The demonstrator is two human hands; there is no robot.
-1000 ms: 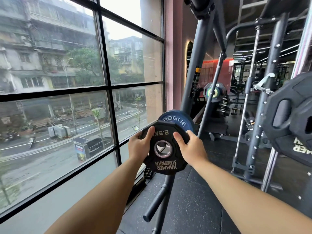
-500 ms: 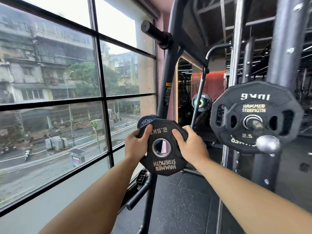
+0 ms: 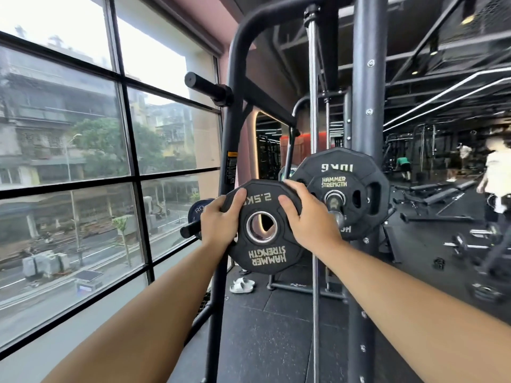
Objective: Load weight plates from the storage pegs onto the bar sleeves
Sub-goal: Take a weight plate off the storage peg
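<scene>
Holding the 2.5 kg plate (image 3: pixel 262 252) up in the air with both hands, clear of the storage peg (image 3: pixel 189 230) at lower left and its blue plate (image 3: pixel 197 211). Left hand (image 3: pixel 218 222) clamped on the left rim, right hand (image 3: pixel 309 219) on the right, thumbs laid across the face, fingers (image 3: pixel 294 186) curled over the edge. Kept upright with the bore facing forward, likely to sight it onto the bar sleeve (image 3: pixel 335 200) just to the right. Already loaded there: a 10 kg plate (image 3: pixel 340 167) with a smaller plate (image 3: pixel 356 210) in front. Gripped two-handed, probably to keep it square and stop the bore snagging on the sleeve tip. Next up, by the look of it: shifting right and threading on
</scene>
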